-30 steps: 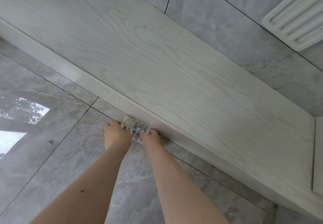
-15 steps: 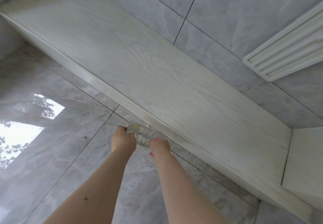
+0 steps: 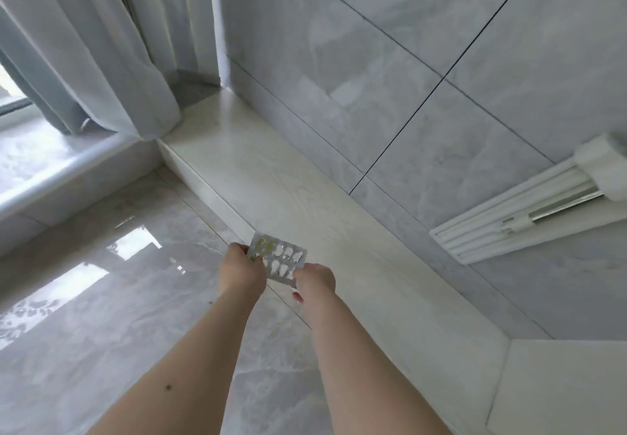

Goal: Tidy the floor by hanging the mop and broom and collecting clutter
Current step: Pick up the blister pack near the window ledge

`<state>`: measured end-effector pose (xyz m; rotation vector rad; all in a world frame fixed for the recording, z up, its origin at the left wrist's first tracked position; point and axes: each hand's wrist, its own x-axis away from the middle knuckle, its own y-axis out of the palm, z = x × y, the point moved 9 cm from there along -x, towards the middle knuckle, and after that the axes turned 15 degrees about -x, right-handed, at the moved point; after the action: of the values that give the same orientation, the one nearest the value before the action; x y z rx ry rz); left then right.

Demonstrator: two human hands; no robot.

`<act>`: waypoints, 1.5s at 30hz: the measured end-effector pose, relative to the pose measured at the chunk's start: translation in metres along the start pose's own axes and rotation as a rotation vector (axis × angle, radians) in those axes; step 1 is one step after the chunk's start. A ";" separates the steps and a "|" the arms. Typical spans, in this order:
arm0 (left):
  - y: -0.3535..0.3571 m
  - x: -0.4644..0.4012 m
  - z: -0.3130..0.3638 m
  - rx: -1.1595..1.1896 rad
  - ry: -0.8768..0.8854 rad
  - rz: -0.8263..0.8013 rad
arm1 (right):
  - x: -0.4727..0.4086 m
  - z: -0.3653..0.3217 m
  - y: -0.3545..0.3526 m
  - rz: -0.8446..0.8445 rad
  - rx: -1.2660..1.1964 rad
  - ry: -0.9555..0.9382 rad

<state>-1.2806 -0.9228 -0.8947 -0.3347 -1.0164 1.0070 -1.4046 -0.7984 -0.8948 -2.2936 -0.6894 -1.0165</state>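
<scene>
A silver blister pack of pills [image 3: 279, 258], with a few yellow capsules at its left end, is held up off the floor between both hands. My left hand [image 3: 241, 270] pinches its left edge and my right hand [image 3: 314, 281] grips its lower right corner. The pack hangs above the front edge of a pale wooden ledge [image 3: 305, 203]. No mop or broom is in view.
The glossy grey tiled floor [image 3: 101, 315] lies to the left. The ledge runs along a grey tiled wall [image 3: 424, 95]. A white ribbed rack with a metal rod [image 3: 509, 224] is fixed to the wall at right. Grey curtains [image 3: 95, 44] hang at the upper left.
Both hands have lifted the blister pack from the floor by the ledge's base. The view has risen and swung, bringing the curtains and window sill into sight.
</scene>
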 end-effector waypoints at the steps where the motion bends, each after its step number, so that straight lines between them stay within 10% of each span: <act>1: -0.010 0.005 0.006 0.015 0.005 0.018 | 0.007 -0.010 0.001 0.002 0.019 -0.020; 25: -0.409 0.255 -0.048 0.506 -0.221 0.607 | 0.410 -0.178 0.156 -0.451 0.326 -0.527; 45: -0.615 0.694 -0.445 0.744 -0.695 1.241 | 0.902 0.157 0.315 -1.188 0.723 -0.711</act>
<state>-0.4773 -0.5898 -0.3458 0.0751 -0.8978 2.6584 -0.5963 -0.7159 -0.3673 -1.4118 -2.3825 -0.1538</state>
